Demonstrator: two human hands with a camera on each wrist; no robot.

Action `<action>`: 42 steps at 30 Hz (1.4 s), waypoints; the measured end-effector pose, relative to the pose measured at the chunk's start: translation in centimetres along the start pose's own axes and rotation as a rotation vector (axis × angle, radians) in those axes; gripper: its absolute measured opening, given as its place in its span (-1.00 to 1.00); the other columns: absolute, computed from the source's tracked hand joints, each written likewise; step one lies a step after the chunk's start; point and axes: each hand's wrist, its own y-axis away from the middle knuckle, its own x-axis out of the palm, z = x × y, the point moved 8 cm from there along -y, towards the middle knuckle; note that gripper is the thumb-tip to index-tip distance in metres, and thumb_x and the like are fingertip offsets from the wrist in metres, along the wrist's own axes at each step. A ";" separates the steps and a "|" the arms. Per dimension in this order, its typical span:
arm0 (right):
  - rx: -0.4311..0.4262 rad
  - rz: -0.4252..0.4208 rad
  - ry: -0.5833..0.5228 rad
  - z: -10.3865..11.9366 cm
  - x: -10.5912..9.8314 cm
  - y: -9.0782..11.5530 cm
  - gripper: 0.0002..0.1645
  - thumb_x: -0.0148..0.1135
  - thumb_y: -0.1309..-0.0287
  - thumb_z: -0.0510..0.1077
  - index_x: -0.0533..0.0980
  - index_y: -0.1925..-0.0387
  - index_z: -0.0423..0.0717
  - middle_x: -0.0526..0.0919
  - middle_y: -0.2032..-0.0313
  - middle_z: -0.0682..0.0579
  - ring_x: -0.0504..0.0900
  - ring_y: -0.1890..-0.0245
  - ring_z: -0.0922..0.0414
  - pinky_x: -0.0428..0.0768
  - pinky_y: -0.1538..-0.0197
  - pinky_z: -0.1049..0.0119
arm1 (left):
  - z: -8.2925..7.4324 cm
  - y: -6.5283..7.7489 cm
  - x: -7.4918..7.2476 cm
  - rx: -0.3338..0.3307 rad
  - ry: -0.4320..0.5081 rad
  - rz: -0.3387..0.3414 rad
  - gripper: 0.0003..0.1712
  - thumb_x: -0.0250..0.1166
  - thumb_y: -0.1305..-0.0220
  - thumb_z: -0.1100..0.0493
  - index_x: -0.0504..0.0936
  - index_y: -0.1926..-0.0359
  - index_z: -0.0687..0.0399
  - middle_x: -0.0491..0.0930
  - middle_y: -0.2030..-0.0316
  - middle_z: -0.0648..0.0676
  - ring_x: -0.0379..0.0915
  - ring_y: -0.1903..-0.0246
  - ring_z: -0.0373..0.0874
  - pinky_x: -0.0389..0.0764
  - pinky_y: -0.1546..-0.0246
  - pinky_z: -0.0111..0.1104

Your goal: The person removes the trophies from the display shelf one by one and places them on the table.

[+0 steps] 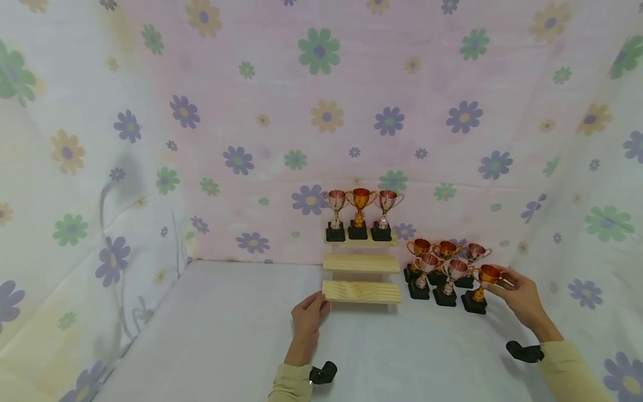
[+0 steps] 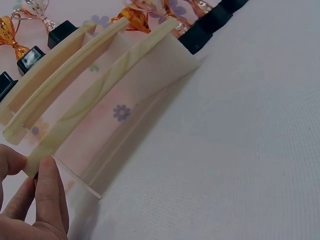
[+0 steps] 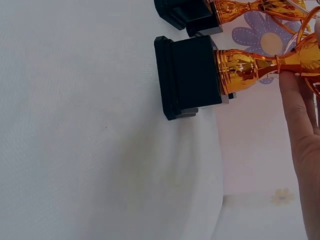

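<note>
Presently, the right hand (image 1: 519,296) had its grip narrowed around the metallic gold trophy with square black base (image 1: 486,276), towards the back right corner of the surface (image 1: 452,357); lifting it straight, without brushing the neighbouring pinkish trophies (image 1: 456,271), seemed wise. The left hand (image 1: 307,319) pinched the front left corner of the pale wooden three-step stand (image 1: 361,291). Only the head view showed the gold cup's rim.

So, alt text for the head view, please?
A person's right-hand grip is on a gold trophy beside five others; the left-hand grip pinches the lowest wooden shelf of a stand topped by three trophies.
</note>
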 end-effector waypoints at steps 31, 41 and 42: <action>0.108 0.247 0.030 3.5 8.3 9.1 -0.46 0.31 -0.31 -0.26 0.44 -0.24 -0.45 0.69 -0.04 -0.28 0.72 0.06 0.07 0.72 0.04 0.39 | -6.9 0.5 -0.5 0.239 -0.524 0.137 -0.42 0.41 -0.25 0.23 0.52 -0.22 0.43 0.57 -0.07 0.43 0.61 -0.01 0.20 0.73 0.05 -0.19; 0.207 0.481 -0.397 7.5 17.0 9.3 -0.25 0.21 -0.42 -0.15 0.17 -0.41 -0.52 0.48 -0.26 -0.45 0.65 -0.13 -0.08 0.73 -0.09 0.14 | -14.4 0.4 3.8 0.420 -0.427 0.310 -0.33 0.38 -0.27 0.30 0.40 -0.37 0.28 0.48 -0.21 0.36 0.50 -0.19 0.27 0.58 -0.26 0.00; 0.220 0.467 -0.426 7.8 17.7 9.0 -0.23 0.20 -0.43 -0.15 0.15 -0.43 -0.51 0.44 -0.29 -0.46 0.64 -0.15 -0.07 0.73 -0.11 0.14 | -15.3 0.2 4.3 0.466 -0.392 0.316 -0.34 0.38 -0.27 0.33 0.40 -0.37 0.29 0.48 -0.21 0.37 0.49 -0.19 0.29 0.54 -0.29 0.02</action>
